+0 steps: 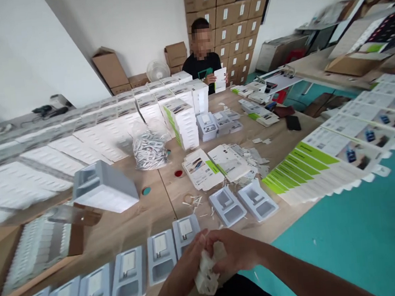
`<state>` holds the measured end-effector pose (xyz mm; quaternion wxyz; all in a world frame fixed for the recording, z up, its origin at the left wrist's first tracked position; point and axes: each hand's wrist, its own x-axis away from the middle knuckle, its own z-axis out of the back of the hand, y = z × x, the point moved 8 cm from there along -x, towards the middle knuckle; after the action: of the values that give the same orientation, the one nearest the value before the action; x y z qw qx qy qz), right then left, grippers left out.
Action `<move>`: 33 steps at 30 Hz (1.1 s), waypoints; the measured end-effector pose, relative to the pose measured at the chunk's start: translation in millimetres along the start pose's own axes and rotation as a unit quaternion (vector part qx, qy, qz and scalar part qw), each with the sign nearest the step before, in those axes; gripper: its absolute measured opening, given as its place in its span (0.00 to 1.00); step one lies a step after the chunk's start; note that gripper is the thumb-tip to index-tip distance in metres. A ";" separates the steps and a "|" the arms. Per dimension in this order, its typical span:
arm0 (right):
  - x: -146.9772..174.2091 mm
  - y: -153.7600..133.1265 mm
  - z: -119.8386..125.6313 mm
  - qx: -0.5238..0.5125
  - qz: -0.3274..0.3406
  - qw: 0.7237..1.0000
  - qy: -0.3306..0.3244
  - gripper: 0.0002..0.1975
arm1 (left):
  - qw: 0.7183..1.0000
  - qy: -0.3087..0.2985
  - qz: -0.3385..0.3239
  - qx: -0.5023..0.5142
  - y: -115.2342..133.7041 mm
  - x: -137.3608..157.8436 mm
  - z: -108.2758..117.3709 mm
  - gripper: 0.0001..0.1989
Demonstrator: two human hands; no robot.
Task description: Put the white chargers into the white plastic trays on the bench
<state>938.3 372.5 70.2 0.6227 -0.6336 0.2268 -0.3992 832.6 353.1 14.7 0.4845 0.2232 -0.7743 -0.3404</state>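
Close to my body, my left hand (190,261) is wrapped round a bunch of white plastic pieces (206,278), whose exact kind I cannot make out. My right hand (232,247) closes on the same pieces from the other side, its fingertips meeting the left ones at the top. Just beyond the hands, a grey plastic tray insert (186,220) holds a flat white piece. More such inserts, like this grey insert (131,287), run in a row to the left with white pieces in them. Two grey inserts (227,205) without white pieces lie ahead.
An open carton (77,241) of white pieces and a stack of grey inserts (106,188) stand left. A bag of cables (149,147), printed sleeves (202,170) and stacked white boxes (182,126) lie ahead. Flat green-and-white packaging (299,171) lines the right edge. A co-worker (203,60) holds a box opposite.
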 end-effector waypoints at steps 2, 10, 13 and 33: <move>18.9 22.4 35.8 -0.054 -0.032 0.996 0.069 0.12 | 0.991 0.015 0.006 -0.131 -8.7 -25.1 -9.9 0.37; 109.8 104.9 146.0 -0.179 -0.132 0.935 0.277 0.12 | 0.823 0.039 -0.039 -0.565 -32.1 -117.6 -57.6 0.29; 124.9 110.1 155.2 -0.154 -0.134 0.933 0.297 0.14 | 0.781 0.059 -0.019 -0.622 -34.0 -131.1 -66.5 0.22; -62.5 94.5 50.9 0.429 0.053 0.902 0.006 0.14 | 0.764 0.151 0.049 -0.626 -83.3 -48.0 14.5 0.16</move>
<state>962.1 441.0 -30.6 0.8532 -0.2895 0.0704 -0.4281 841.6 334.3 -80.2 0.6435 -0.1189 -0.3161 -0.6869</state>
